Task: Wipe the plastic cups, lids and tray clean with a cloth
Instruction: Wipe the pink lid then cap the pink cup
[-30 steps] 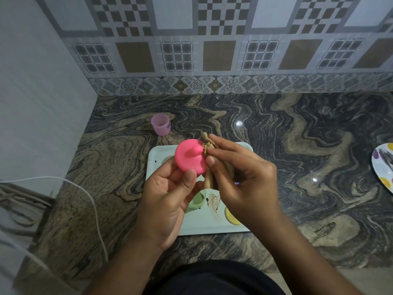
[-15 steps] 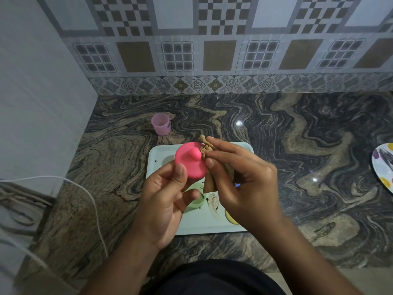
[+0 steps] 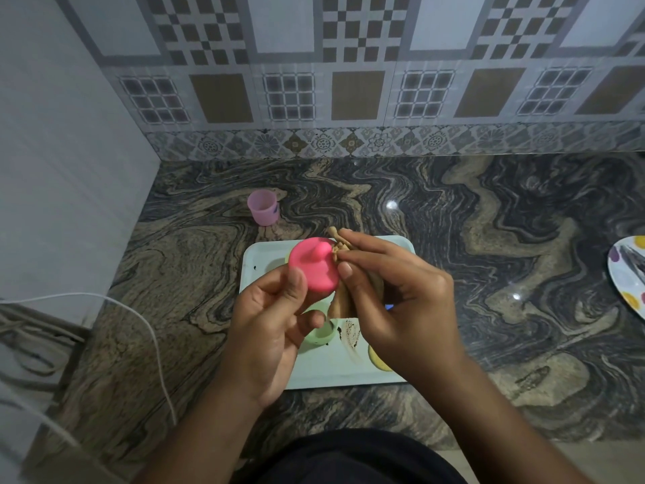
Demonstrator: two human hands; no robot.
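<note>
My left hand (image 3: 268,326) pinches a round pink lid (image 3: 314,267) with a small knob, held above the pale green tray (image 3: 331,375). My right hand (image 3: 394,298) grips a bunched tan cloth (image 3: 340,302) and presses its tip against the right edge of the lid. Below the hands, a light green cup (image 3: 319,335) and a yellow lid (image 3: 378,359) lie on the tray, partly hidden. Brown smears mark the tray's middle. A small lilac cup (image 3: 262,207) stands upright on the counter beyond the tray's far left corner.
The marbled stone counter (image 3: 488,274) ends at a tiled wall behind and a plain wall on the left. A spotted plate (image 3: 628,274) lies at the right edge. A white cable (image 3: 146,330) hangs over the counter's left side.
The pink lid has turned slightly in my left hand while the cloth rubs along its right edge. Both hands stay above the tray.
</note>
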